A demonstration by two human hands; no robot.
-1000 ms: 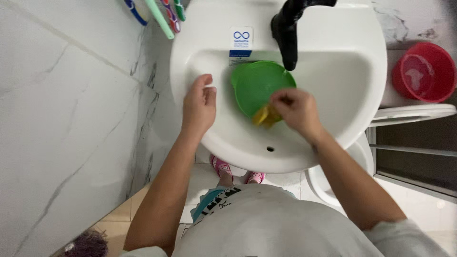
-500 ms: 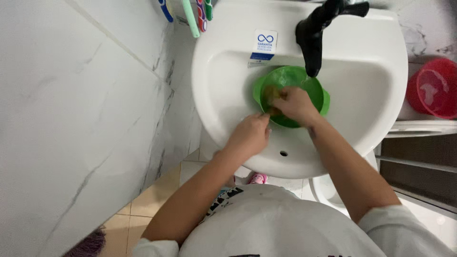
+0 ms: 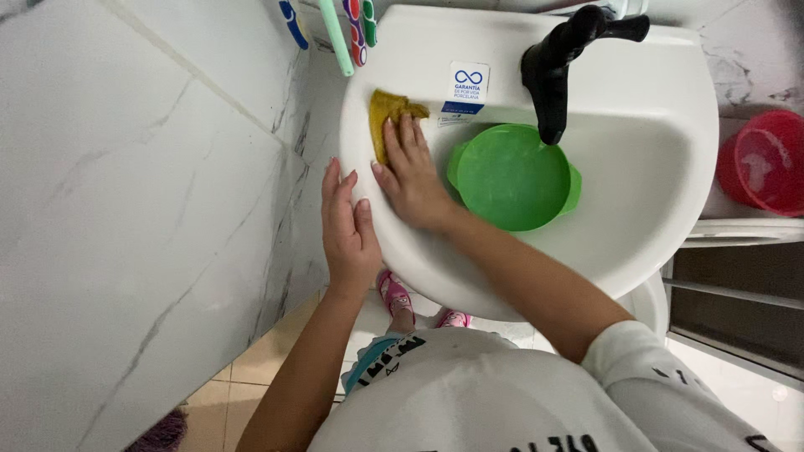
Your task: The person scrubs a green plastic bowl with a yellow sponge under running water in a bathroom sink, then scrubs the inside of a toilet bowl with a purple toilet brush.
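- Right hand [image 3: 412,180] flat, grip open, pressing yellow sponge [image 3: 387,117] on white sink [image 3: 653,167] rim.
- Left hand [image 3: 347,230] open, touching sink's outer edge.
- Green bowl [image 3: 512,177] under black faucet [image 3: 557,67]; red basin [image 3: 764,163] well apart.
- Sponge moved out of bowl since earlier.

Mustard-yellow sponge [image 3: 387,117], green bowl [image 3: 512,177], white sink [image 3: 653,134] (black faucet [image 3: 557,63]), red bucket [image 3: 766,163], grey-veined marble wall [image 3: 126,209]
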